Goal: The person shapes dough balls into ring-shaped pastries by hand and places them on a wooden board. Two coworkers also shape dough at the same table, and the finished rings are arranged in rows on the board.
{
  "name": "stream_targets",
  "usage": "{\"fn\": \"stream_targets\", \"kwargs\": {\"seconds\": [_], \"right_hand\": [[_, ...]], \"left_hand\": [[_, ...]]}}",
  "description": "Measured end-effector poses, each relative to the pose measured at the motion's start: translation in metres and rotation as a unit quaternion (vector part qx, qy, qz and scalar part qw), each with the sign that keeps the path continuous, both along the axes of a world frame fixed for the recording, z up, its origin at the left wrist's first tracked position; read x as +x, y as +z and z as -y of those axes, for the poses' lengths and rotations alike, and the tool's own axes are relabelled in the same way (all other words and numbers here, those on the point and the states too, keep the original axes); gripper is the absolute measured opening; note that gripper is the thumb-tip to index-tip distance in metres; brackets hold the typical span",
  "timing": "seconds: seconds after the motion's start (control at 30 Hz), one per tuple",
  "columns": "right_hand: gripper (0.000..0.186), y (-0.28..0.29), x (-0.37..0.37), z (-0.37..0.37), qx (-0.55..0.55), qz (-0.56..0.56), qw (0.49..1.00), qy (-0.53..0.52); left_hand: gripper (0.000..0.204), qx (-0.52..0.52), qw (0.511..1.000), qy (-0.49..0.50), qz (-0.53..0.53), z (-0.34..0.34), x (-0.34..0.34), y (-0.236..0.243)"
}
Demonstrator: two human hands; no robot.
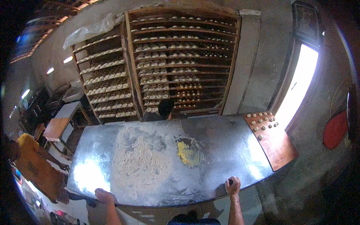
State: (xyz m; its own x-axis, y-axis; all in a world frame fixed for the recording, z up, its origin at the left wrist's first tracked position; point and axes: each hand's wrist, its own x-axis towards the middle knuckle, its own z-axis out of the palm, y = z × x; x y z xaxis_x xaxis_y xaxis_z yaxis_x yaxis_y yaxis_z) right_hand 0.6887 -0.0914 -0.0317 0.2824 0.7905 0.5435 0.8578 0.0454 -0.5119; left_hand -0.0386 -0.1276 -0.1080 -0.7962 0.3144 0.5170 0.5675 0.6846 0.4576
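My left hand (105,195) rests at the near edge of a long metal-topped table (221,135), its fingers curled at the edge. Farther right, my right hand (233,185) is closed in a fist just over the same near edge. A small dark patch shows inside its curled fingers; what it is, if anything, I cannot make out. Between and beyond my hands, a wide spread of pale flour (142,161) covers the table's middle. To the right of that flour lies a yellow crumbly patch (186,153).
A wooden board (279,150) with several small round dough pieces (260,137) lies at the table's right end. Behind stand tall wooden racks (127,67) full of dough pieces. One person (37,161) stands left in orange; another's dark head (165,108) shows beyond the table.
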Motion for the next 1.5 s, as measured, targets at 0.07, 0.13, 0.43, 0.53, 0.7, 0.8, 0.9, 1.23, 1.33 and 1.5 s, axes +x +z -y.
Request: {"fn": "stream_targets", "kwargs": {"seconds": [0.07, 0.13, 0.43, 0.53, 0.7, 0.8, 0.9, 1.23, 1.33, 1.5], "right_hand": [[0.018, -0.005, 0.0, 0.0, -0.015, -0.013, 1.0, 0.009], [0.018, -0.004, -0.002, -0.004, -0.005, -0.007, 1.0, 0.019], [0.019, -0.01, 0.003, 0.0, -0.016, 0.004, 1.0, 0.018], [0.018, -0.007, -0.001, 0.0, -0.013, -0.002, 1.0, 0.019], [0.017, -0.003, -0.006, 0.001, -0.007, 0.001, 1.0, 0.016], [0.013, -0.003, -0.005, 0.001, 0.006, 0.019, 1.0, 0.019], [0.017, -0.003, -0.006, 0.0, 0.012, -0.002, 1.0, 0.014], [0.017, -0.001, -0.008, 0.0, 0.008, 0.004, 1.0, 0.015], [0.017, -0.007, -0.003, 0.001, 0.006, 0.01, 1.0, 0.021], [0.016, -0.009, -0.001, 0.001, 0.011, 0.015, 1.0, 0.022]], "left_hand": [[0.02, -0.008, 1.0, -0.005, -0.017, 0.004, -0.001, 0.004], [0.021, 0.005, 0.999, -0.024, -0.039, 0.006, -0.008, 0.005], [0.023, 0.001, 1.0, -0.02, 0.004, 0.004, -0.001, 0.01], [0.024, 0.001, 1.0, -0.03, 0.0, 0.007, -0.004, 0.01], [0.023, -0.006, 1.0, -0.008, -0.005, 0.006, -0.007, 0.01], [0.023, -0.01, 1.0, -0.013, -0.006, 0.006, -0.004, 0.011], [0.023, -0.003, 1.0, -0.027, 0.0, 0.007, 0.0, 0.013], [0.024, 0.01, 1.0, -0.028, -0.006, 0.008, 0.003, 0.018], [0.025, 0.011, 1.0, -0.017, -0.019, 0.005, 0.013, 0.025], [0.025, 0.004, 1.0, -0.013, 0.018, 0.007, 0.021, 0.037]]}}
